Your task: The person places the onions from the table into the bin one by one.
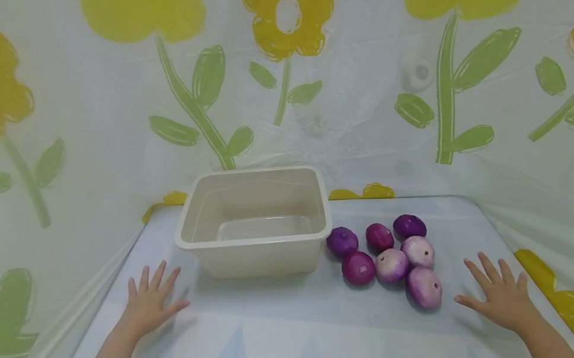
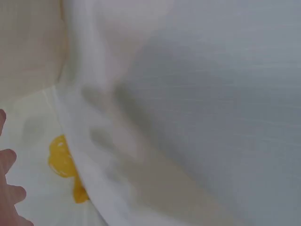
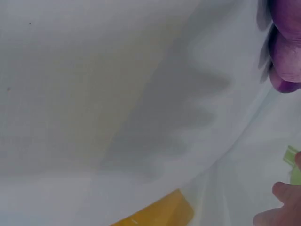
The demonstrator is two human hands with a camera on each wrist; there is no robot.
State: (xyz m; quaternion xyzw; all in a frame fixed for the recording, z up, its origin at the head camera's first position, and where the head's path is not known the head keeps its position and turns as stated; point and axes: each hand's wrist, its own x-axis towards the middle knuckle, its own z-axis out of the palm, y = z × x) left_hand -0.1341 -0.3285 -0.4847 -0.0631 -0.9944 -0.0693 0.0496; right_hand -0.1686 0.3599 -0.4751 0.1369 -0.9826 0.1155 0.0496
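My left hand (image 1: 146, 305) is spread just in front of the left side of a cream plastic bin (image 1: 256, 253), holding nothing. On the right, my right hand (image 1: 506, 298) is also spread, with its fingers apart and nothing in them. Between the bin and that hand lies a cluster of several purple onions (image 1: 359, 268), some dark purple and some pale, like the pale onion (image 1: 424, 288) nearest my right hand. The bin stands open at the top with nothing visible inside. In the right wrist view, onions (image 3: 288, 54) show at the upper right edge, apart from the fingers (image 3: 284, 193).
A table (image 1: 268, 332) with a pale cloth of light blue triangles carries everything. Behind and beside it hangs a white curtain (image 1: 351, 91) printed with yellow flowers and green leaves. The bin's right wall stands close beside the leftmost onion (image 1: 342, 242).
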